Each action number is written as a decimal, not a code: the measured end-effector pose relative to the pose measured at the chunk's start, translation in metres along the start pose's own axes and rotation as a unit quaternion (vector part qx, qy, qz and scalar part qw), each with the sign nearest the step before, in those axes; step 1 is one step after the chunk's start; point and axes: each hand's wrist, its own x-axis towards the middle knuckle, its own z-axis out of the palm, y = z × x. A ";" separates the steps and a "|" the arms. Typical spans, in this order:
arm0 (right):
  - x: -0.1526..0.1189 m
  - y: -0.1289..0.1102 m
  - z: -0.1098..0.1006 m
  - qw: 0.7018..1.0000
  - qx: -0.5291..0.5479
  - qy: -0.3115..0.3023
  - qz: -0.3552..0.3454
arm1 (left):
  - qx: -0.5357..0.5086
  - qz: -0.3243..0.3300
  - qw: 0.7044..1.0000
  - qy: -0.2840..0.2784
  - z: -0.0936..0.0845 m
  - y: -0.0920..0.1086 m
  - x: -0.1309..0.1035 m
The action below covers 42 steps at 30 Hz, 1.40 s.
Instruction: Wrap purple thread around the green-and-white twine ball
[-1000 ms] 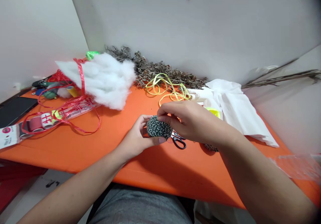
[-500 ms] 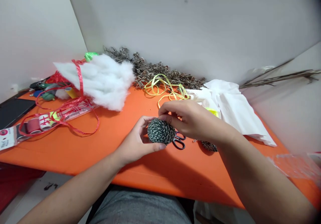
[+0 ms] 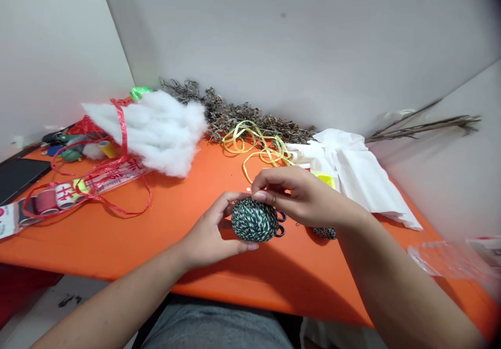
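A round ball of dark green and white twisted yarn [image 3: 255, 220] is held above the orange table [image 3: 156, 239]. My left hand [image 3: 211, 234] grips it from the left, thumb beneath and fingers curled behind. The thumb and forefinger of my right hand [image 3: 289, 192] are pinched together at the ball's upper edge; what lies between them is too small to make out. Behind the ball, dark scissor handles [image 3: 281, 224] show in part. Another piece of the dark speckled yarn [image 3: 325, 232] lies partly hidden under my right wrist.
White stuffing [image 3: 164, 130], red ribbon [image 3: 122, 124] and packaged thread spools [image 3: 47, 202] lie left. Dried plants [image 3: 235, 114] line the back, beside yellow ribbon [image 3: 250, 156]. White cloth [image 3: 360, 177] and clear plastic [image 3: 442, 257] are at the right. A phone [image 3: 21, 177] lies far left.
The yarn ball and both hands appear slightly lower in view, and the ball has turned a little. It now covers more of the scissors. The whole scene has shifted slightly left.
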 end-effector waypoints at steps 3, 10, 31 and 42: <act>-0.003 -0.002 0.001 0.999 0.051 0.012 -0.005 | 0.007 0.026 1.000 -0.012 0.000 -0.003 0.000; -0.013 0.000 0.009 0.988 0.146 0.027 0.050 | 0.047 0.095 0.993 -0.045 0.001 -0.006 -0.002; -0.029 -0.001 0.027 0.973 0.225 0.020 0.037 | 0.002 0.103 0.989 -0.103 -0.005 0.001 -0.004; -0.033 -0.001 0.033 0.973 0.219 0.064 0.021 | -0.091 0.096 0.983 -0.125 -0.005 0.001 -0.007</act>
